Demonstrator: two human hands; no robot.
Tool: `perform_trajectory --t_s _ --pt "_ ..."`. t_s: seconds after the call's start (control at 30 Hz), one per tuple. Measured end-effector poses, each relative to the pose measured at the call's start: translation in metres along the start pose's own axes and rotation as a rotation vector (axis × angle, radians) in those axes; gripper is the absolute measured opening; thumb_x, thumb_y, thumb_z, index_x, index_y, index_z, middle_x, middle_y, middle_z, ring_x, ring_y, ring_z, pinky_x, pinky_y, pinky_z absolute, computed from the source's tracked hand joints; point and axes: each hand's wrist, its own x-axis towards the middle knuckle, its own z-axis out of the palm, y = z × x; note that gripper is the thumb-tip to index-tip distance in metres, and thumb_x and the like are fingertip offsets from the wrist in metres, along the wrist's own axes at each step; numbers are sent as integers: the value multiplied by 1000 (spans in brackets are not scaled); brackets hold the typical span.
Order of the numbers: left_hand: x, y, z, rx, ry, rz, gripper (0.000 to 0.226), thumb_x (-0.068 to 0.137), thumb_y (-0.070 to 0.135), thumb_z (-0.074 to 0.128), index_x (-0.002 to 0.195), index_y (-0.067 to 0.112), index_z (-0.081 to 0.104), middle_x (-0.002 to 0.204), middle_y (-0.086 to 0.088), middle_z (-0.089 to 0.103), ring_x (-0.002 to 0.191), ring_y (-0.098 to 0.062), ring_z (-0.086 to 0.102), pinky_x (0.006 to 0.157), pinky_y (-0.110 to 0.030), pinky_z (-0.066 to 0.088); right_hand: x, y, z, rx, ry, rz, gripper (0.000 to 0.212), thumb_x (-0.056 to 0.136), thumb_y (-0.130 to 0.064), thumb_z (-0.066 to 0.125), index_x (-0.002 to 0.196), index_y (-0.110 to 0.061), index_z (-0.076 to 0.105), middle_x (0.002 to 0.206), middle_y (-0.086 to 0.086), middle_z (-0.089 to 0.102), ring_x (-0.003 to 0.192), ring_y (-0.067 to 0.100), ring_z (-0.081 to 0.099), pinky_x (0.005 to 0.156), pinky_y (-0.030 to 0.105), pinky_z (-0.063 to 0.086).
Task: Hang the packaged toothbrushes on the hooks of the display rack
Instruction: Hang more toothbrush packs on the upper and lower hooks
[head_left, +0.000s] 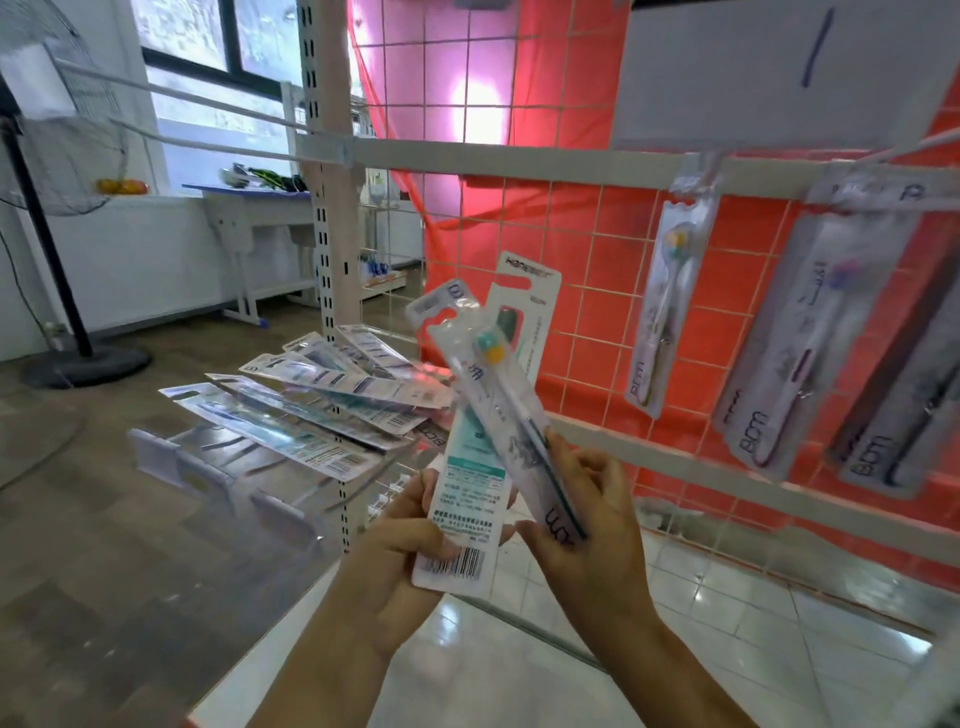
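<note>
Hung packs (670, 306) right; loose packs (311, 410) fanned left, possibly on hooks.

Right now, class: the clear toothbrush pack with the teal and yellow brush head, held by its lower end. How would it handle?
The clear toothbrush pack probably feels light: the right hand pinches only its bottom end. It stands out unsupported, so the pack seems fairly stiff. Its glossy plastic could be slippery in a loose grip.
</note>
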Motion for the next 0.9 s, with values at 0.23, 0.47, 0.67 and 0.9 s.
perform_trajectory --t_s 0.23,0.47,0.67,0.9 --pt "-6 3 3 -13 -70 -69 51 29 -23 60 67 9 55 111 -29 63 98 -51 61 67 -54 55 1 -4 -3 119 -36 133 85 75 -7 75 125 -54 25 108 -21 33 101 -14 37 74 1 43" --pt "1 2 -1 89 -33 -24 90 24 -5 73 112 5 60 96 -24 64 71 -34 64 52 -34 54 0 -7 -2 77 -45 147 93 70 -10 80 122 -58 19 106 -21 29 101 -26 28 71 -6 36" --pt "5 -1 2 106 28 95 81 31 11 86 105 3 53 72 -13 54 45 -13 43 34 -20 37 0 -7 -2 -24 -75 113 101 69 -23 81 123 -64 7 106 -14 23 105 -16 28 71 0 42" --pt "-1 -3 10 633 341 409 32 84 10 61 100 38 59 80 5 58 65 -7 55 51 -12 43 0 -13 -5 -14 -6 128 91 68 -34 80 117 -64 10 105 -20 20 104 -19 32 70 2 44"
